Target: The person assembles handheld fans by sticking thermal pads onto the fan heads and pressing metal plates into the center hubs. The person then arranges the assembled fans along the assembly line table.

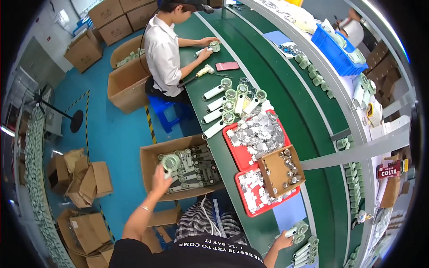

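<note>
Low right, the right hand [282, 243] pinches a white-handled fan [292, 231]; the left hand [161, 175] grips a pale green round-headed fan [170, 162] over the open cardboard box [149, 157].

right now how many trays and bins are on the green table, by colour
red trays: 2
brown cardboard tray: 1
blue bin: 1
total: 4
</note>
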A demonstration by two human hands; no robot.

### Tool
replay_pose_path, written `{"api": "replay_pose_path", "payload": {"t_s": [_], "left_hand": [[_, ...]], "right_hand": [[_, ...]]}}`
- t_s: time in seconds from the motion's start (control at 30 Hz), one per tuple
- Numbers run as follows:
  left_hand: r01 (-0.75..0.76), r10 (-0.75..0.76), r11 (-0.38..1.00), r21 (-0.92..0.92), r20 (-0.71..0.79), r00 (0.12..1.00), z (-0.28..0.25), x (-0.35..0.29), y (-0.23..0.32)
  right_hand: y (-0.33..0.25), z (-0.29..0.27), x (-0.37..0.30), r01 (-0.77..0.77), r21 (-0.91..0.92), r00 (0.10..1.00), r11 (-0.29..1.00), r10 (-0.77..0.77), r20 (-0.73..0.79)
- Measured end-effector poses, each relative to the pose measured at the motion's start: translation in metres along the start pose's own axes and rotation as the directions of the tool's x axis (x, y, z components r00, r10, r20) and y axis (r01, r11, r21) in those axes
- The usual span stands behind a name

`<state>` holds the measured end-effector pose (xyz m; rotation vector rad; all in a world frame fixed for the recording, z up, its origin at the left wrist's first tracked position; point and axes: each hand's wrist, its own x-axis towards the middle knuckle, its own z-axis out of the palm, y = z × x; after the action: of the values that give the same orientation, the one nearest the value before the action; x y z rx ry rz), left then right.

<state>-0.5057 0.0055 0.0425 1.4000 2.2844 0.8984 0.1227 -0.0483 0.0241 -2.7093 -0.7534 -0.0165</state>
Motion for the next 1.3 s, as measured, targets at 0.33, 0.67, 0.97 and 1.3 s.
{"api": "replay_pose_path", "payload": {"t_s": [0.33,0.67,0.97,1.3], "left_hand": [[-0.175,0.190,0.981,0.089,-0.206,0.960,0.003,0.252,0.038],[-0.043,0.054,0.971,0.234,-0.044,0.998,0.135,0.448,0.060],[-0.206,0.191,0.962,0.182,0.093,0.977,0.219,0.506,0.074],[-0.095,0.072,0.991,-0.095,-0.221,0.973,0.163,0.407,0.064]], "right_hand": [[-0.038,0.001,0.007,0.049,0.069,0.998,0.996,-0.052,0.046],[0.039,-0.025,-0.018,-0.182,-0.122,0.983,0.976,0.180,-0.023],[-0.015,-0.089,-0.032,-0.406,-0.292,0.874,0.866,0.462,0.154],[-0.082,-0.082,-0.044,0.261,-0.250,0.963,0.932,-0.234,0.130]]}}
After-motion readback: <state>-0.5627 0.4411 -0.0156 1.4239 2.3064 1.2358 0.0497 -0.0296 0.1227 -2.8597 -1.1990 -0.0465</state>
